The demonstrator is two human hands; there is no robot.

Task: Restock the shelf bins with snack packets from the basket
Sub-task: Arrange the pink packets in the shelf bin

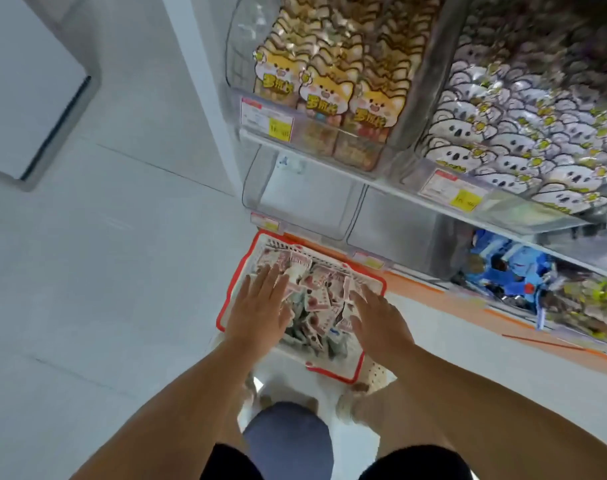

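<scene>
1. Hovering over the basket (333, 374), both hands are spread flat with fingers straight. Each grip is wide and holds nothing.
2. The left hand (260, 303) lies over the left half of the heap of snack packets (321, 292). The right hand (378, 320) lies over the right half, close to the right rim. Whether either palm touches the packets cannot be told.
3. The basket stands on the floor (122, 271) just ahead of the person's feet, at the foot of the shelf. Its long axis runs away from the person toward the shelf base. The packets inside are jumbled, with no common axis.
4. Deciding relation: the packets lie directly below and between the two hands, and neither hand is clearly nearer. Judgement: closing both hands inward and down would gather a bundle.
5. Destination: the left clear bin (295, 199) and right clear bin (399, 223) sit on the lowest shelf, above the far end of the basket. Both appear empty. Bins above hold cat-print packets (326, 95) and koala-print packets (503, 143), and look full.
6. Risk, as judged: loose packets may slip from a two-handed bundle during the lift.
</scene>
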